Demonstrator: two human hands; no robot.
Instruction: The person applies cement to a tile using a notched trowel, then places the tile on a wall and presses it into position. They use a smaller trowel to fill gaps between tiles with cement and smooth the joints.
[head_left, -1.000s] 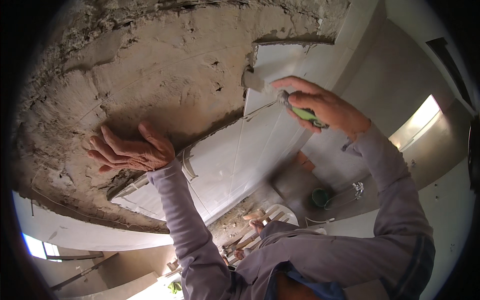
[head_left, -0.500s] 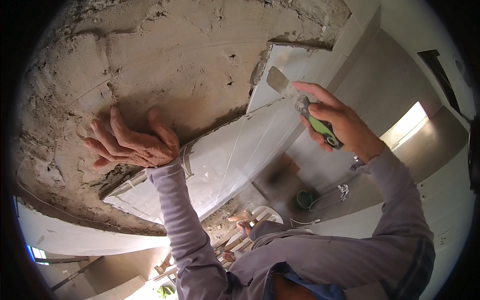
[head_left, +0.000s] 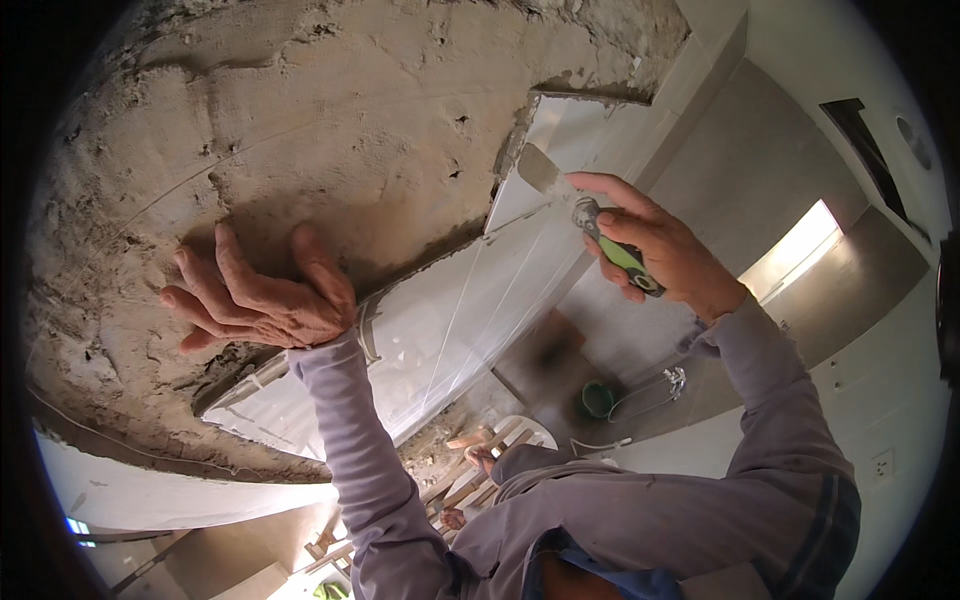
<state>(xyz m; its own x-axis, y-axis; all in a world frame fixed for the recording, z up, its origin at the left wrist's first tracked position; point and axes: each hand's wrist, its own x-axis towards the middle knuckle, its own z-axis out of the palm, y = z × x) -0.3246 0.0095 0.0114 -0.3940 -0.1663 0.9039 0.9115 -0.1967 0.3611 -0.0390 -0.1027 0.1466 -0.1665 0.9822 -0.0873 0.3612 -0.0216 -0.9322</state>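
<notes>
My left hand [head_left: 268,295] is spread on the rough cement surface [head_left: 330,120], fingers apart and bent, holding nothing, just above the edge of the white tiles [head_left: 395,350]. My right hand [head_left: 680,255] grips a scraper [head_left: 625,260] with a green and black handle and a grey-caked collar. Its broad metal blade [head_left: 540,165] is over the upper small tile [head_left: 560,125], near the tile's left edge where it meets the cement; whether it touches cannot be made out. The tile edges have grey, uneven mortar along them.
My feet [head_left: 480,456] rest on a white plastic chair [head_left: 540,435] with wooden slats below. A green bucket [head_left: 598,398] and a tap with hose [head_left: 673,380] are at the lower right. A bright window [head_left: 800,240], grey tiled walls and a socket [head_left: 880,464] are on the right.
The scraper in my right hand has moved a little down and right, its blade now angled more steeply. The view has shifted slightly. My left hand stays spread on the cement.
</notes>
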